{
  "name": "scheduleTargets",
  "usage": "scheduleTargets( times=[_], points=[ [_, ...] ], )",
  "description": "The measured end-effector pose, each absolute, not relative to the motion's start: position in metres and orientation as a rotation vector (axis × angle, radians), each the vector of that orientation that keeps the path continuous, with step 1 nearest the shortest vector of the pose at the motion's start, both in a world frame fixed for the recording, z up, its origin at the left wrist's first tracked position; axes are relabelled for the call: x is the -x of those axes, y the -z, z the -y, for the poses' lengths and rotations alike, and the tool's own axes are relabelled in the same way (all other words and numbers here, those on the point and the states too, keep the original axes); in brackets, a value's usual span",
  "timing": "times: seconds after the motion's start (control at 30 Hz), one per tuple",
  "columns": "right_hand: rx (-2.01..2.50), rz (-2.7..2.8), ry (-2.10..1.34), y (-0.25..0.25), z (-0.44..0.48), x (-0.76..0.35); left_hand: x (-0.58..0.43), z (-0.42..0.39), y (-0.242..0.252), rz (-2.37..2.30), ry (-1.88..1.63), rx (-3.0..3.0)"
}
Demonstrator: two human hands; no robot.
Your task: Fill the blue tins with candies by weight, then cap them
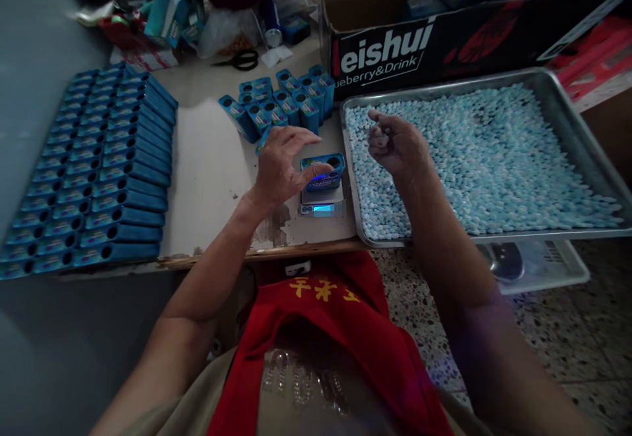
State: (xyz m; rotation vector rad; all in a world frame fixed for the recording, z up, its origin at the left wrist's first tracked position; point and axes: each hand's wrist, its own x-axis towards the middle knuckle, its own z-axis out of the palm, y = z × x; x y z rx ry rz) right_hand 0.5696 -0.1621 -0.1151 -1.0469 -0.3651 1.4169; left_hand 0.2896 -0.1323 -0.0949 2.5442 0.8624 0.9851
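The blue box (327, 181) stands upright on the small scale (320, 197), its dark round opening facing up; the lettering on its front is too small for me to read, and the figures on the scale's lit display are blurred. My left hand (285, 163) is just left of the scale, fingers loose and parted, thumb crossing in front of the box; whether it touches, I can't tell. My right hand (397, 146) is to the right of the scale, above the white and pale-blue pellets (498, 159) in the metal tray (580, 130), fingers curled in; I can't tell if they grip anything. Beyond the scale is a loose cluster of similar boxes (284, 103) on the table (207, 139), and well left of it, packed rows (93, 166) of more. Behind the scale and to its right, the black carton (474, 41) reads "eishui" and, smaller, "ueberry&Drink". On the near side of the scale, my red apron (320, 304) carries yellow Chinese characters, upside down to me.
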Motion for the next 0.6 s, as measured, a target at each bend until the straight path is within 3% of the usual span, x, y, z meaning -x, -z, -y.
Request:
scheduleTargets(
  times=[0.4,0.6],
  points=[
    [1.130,0.429,-1.354,0.101,0.182,-0.542,-0.317,0.160,0.103,-0.914,-0.414,-2.652],
    [1.163,0.425,-1.388,0.108,0.186,-0.546,-0.253,0.148,0.049,-1.039,-0.672,-2.526]
  ],
)
